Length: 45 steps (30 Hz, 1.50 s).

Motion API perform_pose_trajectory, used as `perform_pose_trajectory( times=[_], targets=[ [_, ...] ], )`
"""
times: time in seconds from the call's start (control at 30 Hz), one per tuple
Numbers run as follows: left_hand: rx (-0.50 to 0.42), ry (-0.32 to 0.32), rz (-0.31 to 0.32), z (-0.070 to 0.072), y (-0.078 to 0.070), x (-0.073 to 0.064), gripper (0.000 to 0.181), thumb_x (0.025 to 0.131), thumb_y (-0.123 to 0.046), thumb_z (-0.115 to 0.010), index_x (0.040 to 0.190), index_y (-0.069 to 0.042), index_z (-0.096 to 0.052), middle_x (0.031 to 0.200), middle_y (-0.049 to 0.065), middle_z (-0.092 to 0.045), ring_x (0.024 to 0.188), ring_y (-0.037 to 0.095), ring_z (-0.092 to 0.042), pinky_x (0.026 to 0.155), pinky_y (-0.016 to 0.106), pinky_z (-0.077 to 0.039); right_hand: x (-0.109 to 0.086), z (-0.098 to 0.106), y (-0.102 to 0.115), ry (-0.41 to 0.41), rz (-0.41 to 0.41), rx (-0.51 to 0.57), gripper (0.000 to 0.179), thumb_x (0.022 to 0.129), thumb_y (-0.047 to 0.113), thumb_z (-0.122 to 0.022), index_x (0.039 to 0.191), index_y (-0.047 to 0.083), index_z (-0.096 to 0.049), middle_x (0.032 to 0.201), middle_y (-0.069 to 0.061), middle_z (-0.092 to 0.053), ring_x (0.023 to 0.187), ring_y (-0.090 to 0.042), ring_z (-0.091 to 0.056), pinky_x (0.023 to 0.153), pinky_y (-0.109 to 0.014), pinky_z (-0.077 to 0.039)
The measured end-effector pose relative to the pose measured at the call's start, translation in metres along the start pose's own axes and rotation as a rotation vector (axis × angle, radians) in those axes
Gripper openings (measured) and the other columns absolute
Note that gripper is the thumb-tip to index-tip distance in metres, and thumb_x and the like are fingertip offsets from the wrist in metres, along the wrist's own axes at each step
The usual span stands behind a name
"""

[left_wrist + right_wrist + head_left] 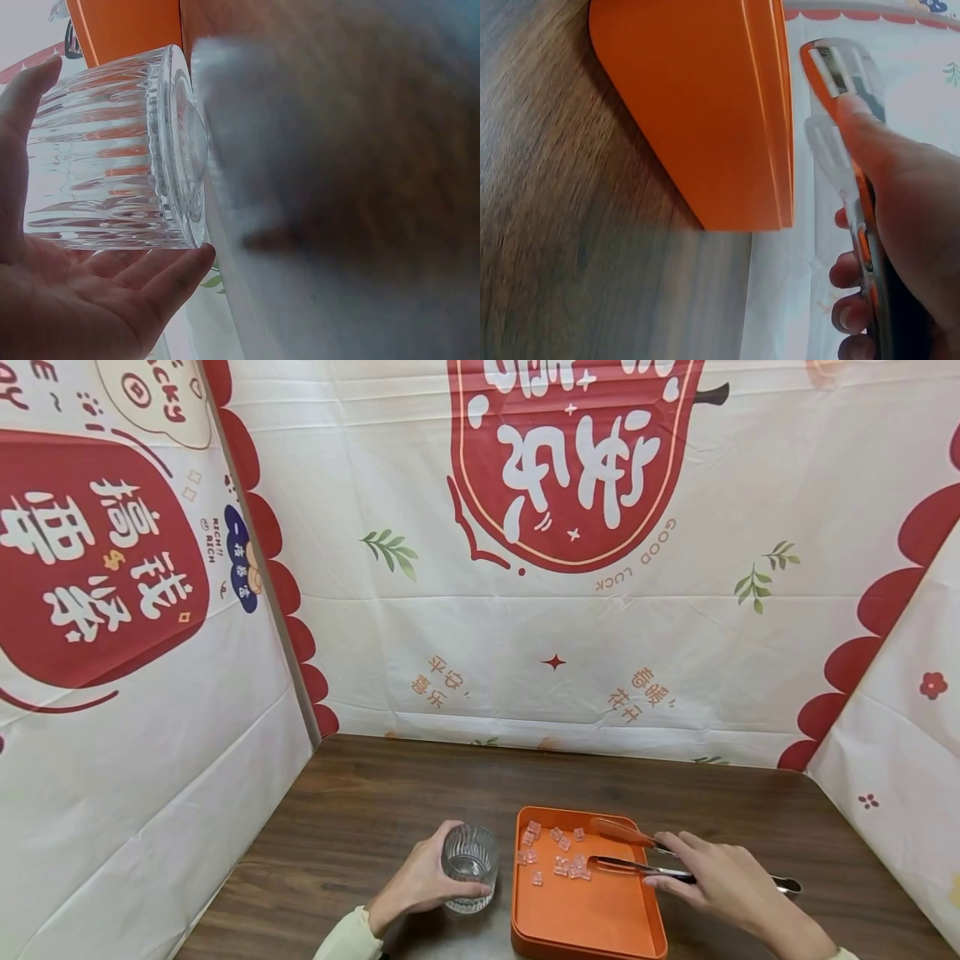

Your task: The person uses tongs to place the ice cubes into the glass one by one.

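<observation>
My left hand (pixel 425 875) holds a clear ribbed drinking glass (pixel 470 867), thumb on the near side and fingers round the far side. In the left wrist view the glass (pixel 112 157) stands close to the table, and I see no cubes inside it. With my right hand (pixel 720 877) I grip metal tongs (pixel 660 868) with clear tips, spread apart over an orange tray (pixel 592 917). Several small clear cubes (pixel 573 867) lie in the tray's far and left part, some clustered near the lower tong tip. The right wrist view shows the tongs (pixel 862 225) beside the tray's outer wall.
The dark wooden table (pixel 360 810) carries the glass and tray side by side. Printed white cloth (pixel 562 627) hangs behind the table's far edge and along both sides.
</observation>
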State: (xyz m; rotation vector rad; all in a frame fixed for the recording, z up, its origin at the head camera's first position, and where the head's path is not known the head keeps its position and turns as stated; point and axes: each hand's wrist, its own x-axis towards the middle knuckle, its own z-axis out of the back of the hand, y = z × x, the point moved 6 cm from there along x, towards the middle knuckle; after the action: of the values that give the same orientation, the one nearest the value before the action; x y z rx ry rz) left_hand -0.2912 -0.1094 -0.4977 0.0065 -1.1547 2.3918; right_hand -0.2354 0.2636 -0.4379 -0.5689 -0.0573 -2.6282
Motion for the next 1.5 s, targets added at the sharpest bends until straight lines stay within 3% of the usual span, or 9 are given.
perform_pose_trajectory(
  times=[0.3, 0.83, 1.17, 1.37, 1.5],
  targets=[
    [0.005, -0.007, -0.020, 0.001, -0.002, 0.000, 0.083, 0.067, -0.049, -0.089, 0.130, -0.013, -0.049, 0.110, 0.002, -0.068, 0.094, 0.014, -0.065, 0.081, 0.032, -0.053, 0.002, 0.003, 0.014, -0.032, 0.054, -0.034, 0.049, 0.079, 0.063, -0.071, 0.102, 0.021, -0.067, 0.083, 0.009, -0.068, 0.053, -0.005, -0.056, 0.047, -0.028, -0.045],
    [-0.009, 0.010, -0.012, 0.000, -0.001, 0.001, 0.083, 0.067, -0.049, -0.088, 0.131, -0.012, -0.049, 0.112, 0.003, -0.068, 0.097, 0.016, -0.066, 0.083, 0.032, -0.053, 0.007, -0.006, 0.018, 0.125, 0.052, -0.044, 0.046, 0.084, 0.063, -0.065, 0.097, 0.019, -0.066, 0.078, 0.007, -0.067, 0.049, -0.006, -0.051, 0.045, -0.028, -0.043],
    [-0.008, 0.003, -0.024, 0.001, -0.003, 0.000, 0.082, 0.067, -0.048, -0.089, 0.130, -0.012, -0.050, 0.111, 0.005, -0.068, 0.096, 0.017, -0.066, 0.082, 0.031, -0.053, 0.007, -0.011, 0.022, 0.145, 0.079, -0.060, 0.044, 0.086, 0.063, -0.063, 0.094, 0.019, -0.065, 0.067, 0.012, -0.057, 0.049, -0.007, -0.049, 0.044, -0.028, -0.039],
    [-0.007, 0.002, -0.025, 0.001, -0.002, -0.001, 0.082, 0.067, -0.048, -0.089, 0.129, -0.012, -0.050, 0.110, 0.005, -0.069, 0.096, 0.017, -0.066, 0.081, 0.031, -0.053, 0.010, -0.014, 0.022, 0.189, 0.073, -0.057, 0.049, 0.087, 0.063, -0.062, 0.099, 0.016, -0.067, 0.069, 0.009, -0.060, 0.051, -0.010, -0.052, 0.045, -0.030, -0.042],
    [-0.008, 0.004, -0.032, 0.001, -0.003, 0.000, 0.082, 0.068, -0.047, -0.089, 0.129, -0.011, -0.050, 0.112, 0.007, -0.068, 0.096, 0.019, -0.066, 0.082, 0.031, -0.054, 0.011, -0.013, 0.025, 0.171, 0.083, -0.068, 0.048, 0.087, 0.064, -0.062, 0.100, 0.018, -0.067, 0.070, 0.009, -0.060, 0.052, -0.011, -0.053, 0.046, -0.031, -0.043]
  ],
)
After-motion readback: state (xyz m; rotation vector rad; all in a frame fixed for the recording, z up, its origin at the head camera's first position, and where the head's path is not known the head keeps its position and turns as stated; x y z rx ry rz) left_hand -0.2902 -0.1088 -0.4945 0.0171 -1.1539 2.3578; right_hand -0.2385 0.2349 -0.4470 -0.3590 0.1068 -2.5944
